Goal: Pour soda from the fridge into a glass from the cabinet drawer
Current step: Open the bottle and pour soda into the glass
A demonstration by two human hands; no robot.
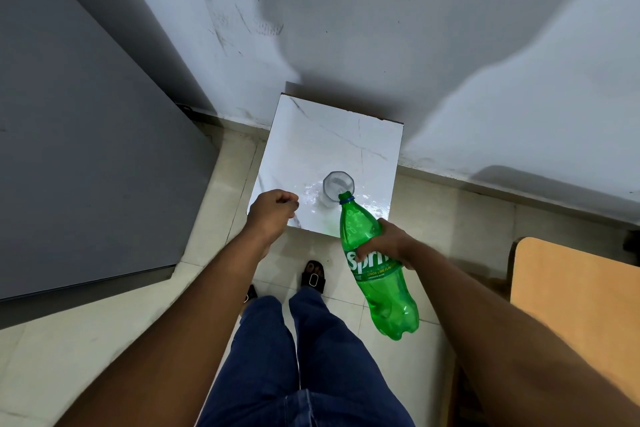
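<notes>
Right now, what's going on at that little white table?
A person is pouring soda. The right hand grips a green bottle around its label and tilts it so the open neck sits at the rim of a clear glass standing on the white table. The left hand is closed in a fist beside the glass, not touching it. The tabletop around the glass looks wet.

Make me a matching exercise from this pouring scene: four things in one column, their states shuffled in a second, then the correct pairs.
Column 1:
1. green soda bottle
2. glass
3. left hand
4. right hand

Column 2:
A. closed in a fist, near the table's front edge
B. tilted, mouth at the rim
C. wrapped around the label
D. standing upright on the white table

Pairs: 1-B, 2-D, 3-A, 4-C
</notes>
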